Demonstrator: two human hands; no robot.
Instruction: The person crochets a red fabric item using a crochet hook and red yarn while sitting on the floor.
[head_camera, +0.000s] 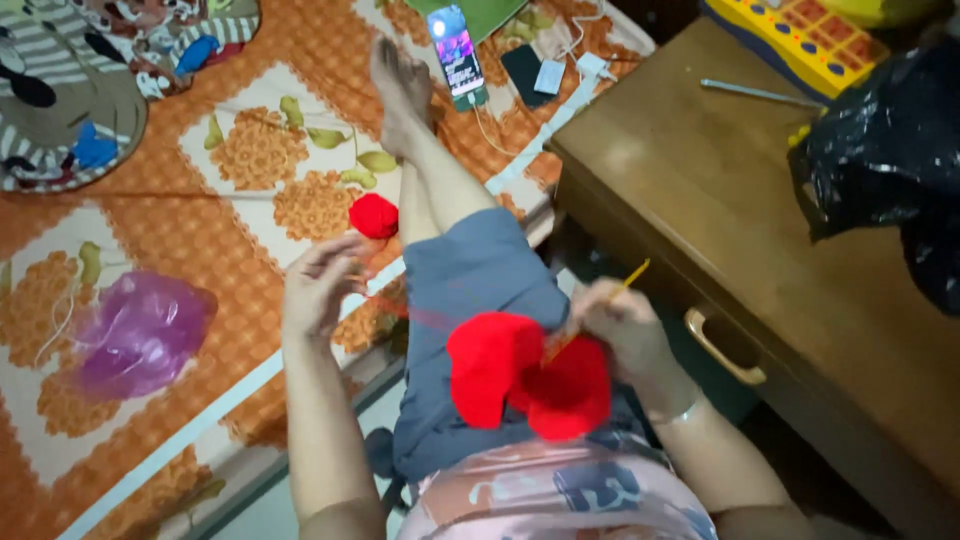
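- The right hand (622, 325) is pinching a thin yellow hook (628, 278) between closed fingers, its shaft sticking up and away from the knuckles while the working end is hidden down at the fabric.
- The left hand (318, 282) is lifting off the lap with fingers loosely curled, and a red strand (415, 312) is running taut from it toward the work; whether the fingers are truly clamping the strand I cannot tell.
- The red crochet (525, 375) is lying on the lap, touching the right hand and draping over the grey shorts (478, 290).
- It is looking soft, floppy and light, a rounded, ruffled piece of matte knitted loops; it is likely stretching rather than sliding, so taking it at the edge beside the hook seems the surest hold.
- The yarn ball (374, 215) is resting on the mat beside the outstretched leg, just beyond the left hand; round, fuzzy, apt to roll when tugged.
- The mat (200, 230) is showing an orange floral print, with a crinkled purple bag (140, 335) sitting on it well to the left.
- A lit phone (456, 52) is lying near the foot.
- A smooth wooden drawer unit (700, 190) is standing to the right, carrying a shiny black bag (890, 150).
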